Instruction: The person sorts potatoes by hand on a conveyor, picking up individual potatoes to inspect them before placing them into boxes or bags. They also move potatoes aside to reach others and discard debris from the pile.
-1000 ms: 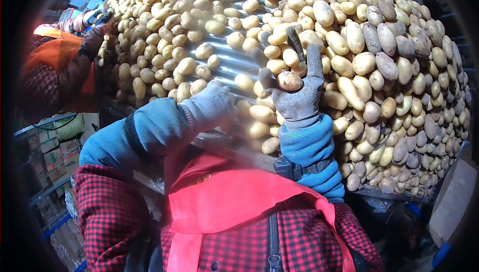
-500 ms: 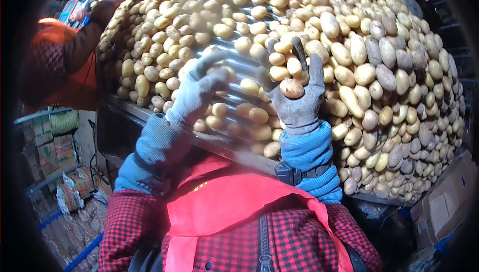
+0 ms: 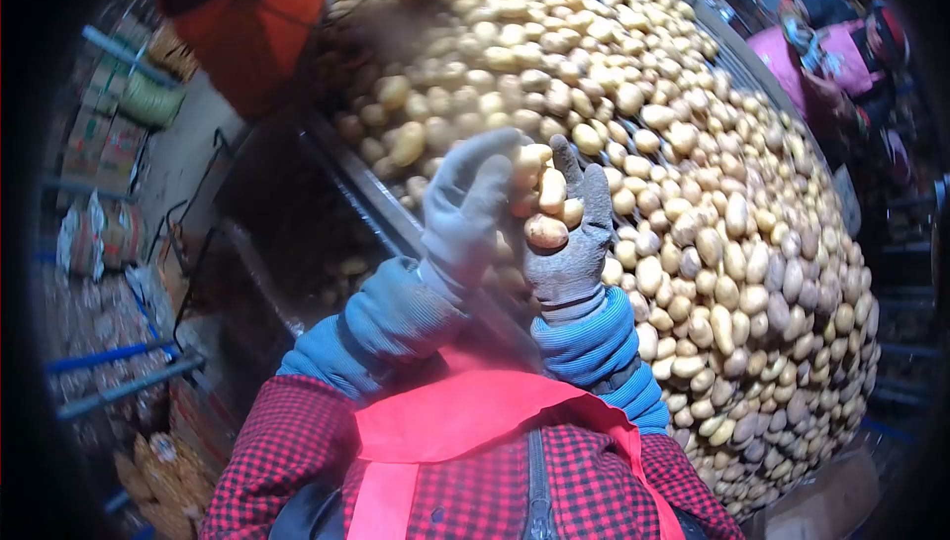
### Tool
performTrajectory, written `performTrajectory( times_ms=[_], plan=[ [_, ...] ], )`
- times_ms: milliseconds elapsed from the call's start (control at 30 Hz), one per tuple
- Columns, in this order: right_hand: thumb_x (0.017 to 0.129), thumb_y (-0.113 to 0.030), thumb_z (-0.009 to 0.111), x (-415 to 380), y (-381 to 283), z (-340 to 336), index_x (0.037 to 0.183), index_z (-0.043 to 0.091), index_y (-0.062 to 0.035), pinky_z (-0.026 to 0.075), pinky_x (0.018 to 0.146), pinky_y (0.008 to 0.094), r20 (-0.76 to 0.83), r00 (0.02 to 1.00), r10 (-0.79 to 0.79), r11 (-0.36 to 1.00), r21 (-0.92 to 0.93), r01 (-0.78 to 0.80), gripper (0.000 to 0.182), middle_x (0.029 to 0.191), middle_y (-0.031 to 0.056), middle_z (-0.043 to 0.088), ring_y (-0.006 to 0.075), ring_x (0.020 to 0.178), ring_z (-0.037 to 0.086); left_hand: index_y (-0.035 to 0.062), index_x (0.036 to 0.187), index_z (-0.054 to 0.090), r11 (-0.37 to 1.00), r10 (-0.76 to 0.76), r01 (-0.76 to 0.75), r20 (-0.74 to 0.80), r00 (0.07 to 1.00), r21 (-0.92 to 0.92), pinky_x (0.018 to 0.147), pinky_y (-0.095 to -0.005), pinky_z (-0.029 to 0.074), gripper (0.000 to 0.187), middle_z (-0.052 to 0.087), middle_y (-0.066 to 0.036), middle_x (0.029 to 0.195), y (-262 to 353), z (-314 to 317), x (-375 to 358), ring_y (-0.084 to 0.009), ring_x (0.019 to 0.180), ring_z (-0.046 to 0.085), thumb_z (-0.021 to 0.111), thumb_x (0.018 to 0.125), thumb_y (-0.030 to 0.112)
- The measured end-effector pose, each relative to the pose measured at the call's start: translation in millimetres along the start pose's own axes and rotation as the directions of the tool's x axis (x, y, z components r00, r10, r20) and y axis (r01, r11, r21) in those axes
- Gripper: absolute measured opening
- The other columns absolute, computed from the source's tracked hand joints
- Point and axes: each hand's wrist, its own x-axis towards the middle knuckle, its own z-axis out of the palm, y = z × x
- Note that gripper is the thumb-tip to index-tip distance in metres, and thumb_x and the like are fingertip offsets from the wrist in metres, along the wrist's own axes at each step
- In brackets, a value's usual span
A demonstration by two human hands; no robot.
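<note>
My two gloved hands are close together over the near edge of a large potato heap. A small bunch of potatoes (image 3: 550, 193) is gathered between them. My left hand (image 3: 463, 211), in a grey glove, curls against the bunch from the left. Palm up, my right hand (image 3: 572, 261) cups it from below and the right, with one brownish potato (image 3: 545, 232) near the base of the palm. Some fingers are hidden behind the potatoes. Many loose potatoes (image 3: 727, 288) spread out beyond and to the right of my hands.
A metal edge (image 3: 361, 187) runs along the near side of the heap. At upper left stands a person in orange clothing (image 3: 259, 50); another in pink (image 3: 817, 57) is across at upper right. Packed shelves (image 3: 104, 144) line the left, and a cardboard box (image 3: 826, 500) sits lower right.
My view has turned, shifting the heap in the picture. My hands have come together, and several potatoes are now between them. Earlier, one potato lay on my open right palm.
</note>
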Motion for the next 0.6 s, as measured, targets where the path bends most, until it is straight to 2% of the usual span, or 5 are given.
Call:
performTrajectory(
  times_ms=[200, 367, 500, 567, 600],
  plan=[
    [0.087, -0.016, 0.079, 5, 64, 76, 0.142, 0.053, 0.0026, 0.051, 0.104, 0.0370, 0.283, 0.953, -0.106, 0.826, -0.509, 0.243, 0.064, 0.132, 0.0126, 0.061, 0.0230, 0.120, 0.061, 0.0030, 0.135, 0.063, 0.822, 0.461, -0.371, -0.124, 0.879, 0.431, 0.106, -0.0349, 0.048, 0.043, 0.064, -0.011, 0.133, 4, -86, 0, -0.0196, 0.120, 0.062, 0.065, 0.107, 0.035],
    [0.110, -0.012, 0.051, -7, 154, 121, 0.145, 0.052, 0.0002, 0.052, 0.096, 0.0278, 0.528, 0.849, -0.017, 0.911, -0.343, 0.231, 0.037, 0.124, 0.0073, 0.064, 0.0122, 0.109, 0.063, 0.0028, 0.131, 0.065, 0.656, 0.617, -0.310, -0.252, 0.746, 0.689, 0.109, -0.0393, 0.047, 0.034, 0.066, -0.015, 0.132, 37, -155, -27, -0.0268, 0.125, 0.062, 0.065, 0.103, 0.021],
    [0.107, -0.008, 0.057, -17, 189, 192, 0.150, 0.049, -0.0035, 0.050, 0.102, 0.0314, 0.560, 0.637, 0.530, 0.833, -0.206, -0.513, 0.045, 0.130, 0.0082, 0.062, 0.0175, 0.118, 0.061, 0.0045, 0.130, 0.066, 0.762, 0.547, -0.123, -0.531, 0.648, 0.636, 0.108, -0.0430, 0.050, 0.032, 0.066, -0.017, 0.133, 62, -220, -55, -0.0321, 0.126, 0.063, 0.066, 0.101, 0.019],
    [0.104, -0.008, 0.062, -33, 210, 207, 0.153, 0.046, -0.0042, 0.051, 0.101, 0.0314, 0.595, 0.660, 0.458, 0.727, -0.678, 0.107, 0.051, 0.130, 0.0088, 0.062, 0.0185, 0.116, 0.062, 0.0053, 0.129, 0.065, 0.752, 0.543, -0.043, -0.581, 0.606, 0.658, 0.104, -0.0431, 0.052, 0.031, 0.065, -0.017, 0.132, 79, -242, -65, -0.0329, 0.121, 0.065, 0.066, 0.100, 0.016],
    [0.101, -0.007, 0.066, -36, 227, 215, 0.155, 0.042, -0.0031, 0.052, 0.101, 0.0328, 0.584, 0.637, 0.503, 0.798, -0.597, -0.082, 0.060, 0.133, 0.0120, 0.062, 0.0217, 0.116, 0.064, 0.0054, 0.129, 0.065, 0.680, 0.590, 0.015, -0.560, 0.581, 0.733, 0.103, -0.0427, 0.053, 0.030, 0.065, -0.017, 0.132, 95, -254, -70, -0.0329, 0.120, 0.065, 0.065, 0.101, 0.015]
  ],
)
